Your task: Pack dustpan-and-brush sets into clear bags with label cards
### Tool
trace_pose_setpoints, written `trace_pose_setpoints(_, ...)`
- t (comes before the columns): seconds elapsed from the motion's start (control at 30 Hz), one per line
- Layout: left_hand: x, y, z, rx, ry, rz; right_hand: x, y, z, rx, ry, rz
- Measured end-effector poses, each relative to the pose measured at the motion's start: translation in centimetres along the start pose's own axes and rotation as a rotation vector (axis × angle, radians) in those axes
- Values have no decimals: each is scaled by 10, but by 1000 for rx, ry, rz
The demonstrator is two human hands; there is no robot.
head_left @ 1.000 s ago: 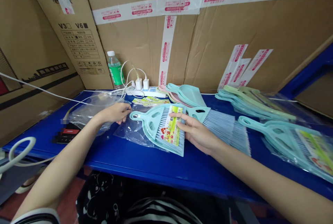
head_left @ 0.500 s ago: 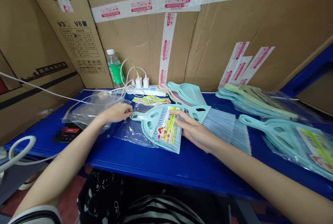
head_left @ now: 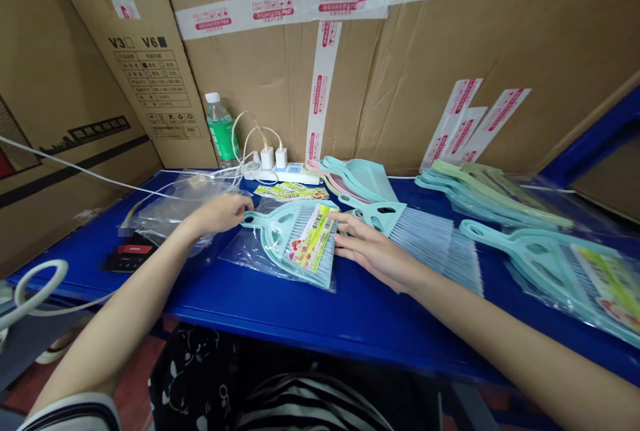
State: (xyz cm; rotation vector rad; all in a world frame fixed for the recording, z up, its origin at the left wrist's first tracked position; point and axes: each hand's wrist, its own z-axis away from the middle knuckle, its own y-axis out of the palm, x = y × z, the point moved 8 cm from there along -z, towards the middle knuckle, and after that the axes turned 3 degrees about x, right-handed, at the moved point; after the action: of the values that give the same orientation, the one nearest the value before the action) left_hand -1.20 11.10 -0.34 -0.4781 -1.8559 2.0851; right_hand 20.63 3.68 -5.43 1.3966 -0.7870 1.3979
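The left hand [head_left: 225, 213] is curled at the dustpan [head_left: 273, 234] handle; what is pinched, if anything, cannot be told. The dustpan, topped by a brush [head_left: 326, 264] and card [head_left: 311, 244], is laid in a clear bag [head_left: 243, 251] on the blue surface [head_left: 300, 317]. The right hand [head_left: 370, 247] is held loosely spread at the bristle edge, beside more brushes [head_left: 425, 234].

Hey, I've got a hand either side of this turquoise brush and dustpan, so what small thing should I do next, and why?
Maybe steady the card with your right hand before shifting anything: it lies aslant across the brush bristles, and that hand is close beside it. Clear plastic shows beyond the dustpan, though I can't tell whether it encloses everything.
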Motion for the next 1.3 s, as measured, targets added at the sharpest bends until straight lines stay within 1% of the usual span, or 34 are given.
trace_pose_setpoints(0.17,3,-3,0,-9,5,-31,1,0,1,5,4,28)
trace_pose_setpoints(0.3,4,-2,1,20,12,-20,-2,-3,0,9,0,86)
trace_pose_setpoints(0.4,6,-3,3,31,13,-5,-2,-4,-1,35,-27,131)
trace_pose_setpoints(0.63,15,-8,7,35,-36,-7,-1,-4,-1,40,-17,198)
trace_pose_setpoints(0.7,15,-9,8,35,-46,-6,3,-1,-1,67,-54,304)
trace_pose_setpoints(0.73,14,-9,8,33,-51,-12,6,1,0,90,-97,391)
trace_pose_setpoints(0.8,12,-10,9,35,-70,-30,14,9,3,126,-235,626)
trace_pose_setpoints(0.9,10,-7,9,63,-100,-62,22,24,12,121,-470,1036)
trace_pose_setpoints(0.93,10,-6,9,73,-107,-77,22,29,14,117,-516,1149)
trace_pose_setpoints(1.0,9,-4,8,91,-116,-113,18,37,16,125,-547,1301)
trace_pose_setpoints(1.13,10,0,6,95,-107,-157,11,40,13,120,-528,1407)
trace_pose_setpoints(1.3,6,-1,5,65,-57,-158,13,39,11,91,-527,1418)
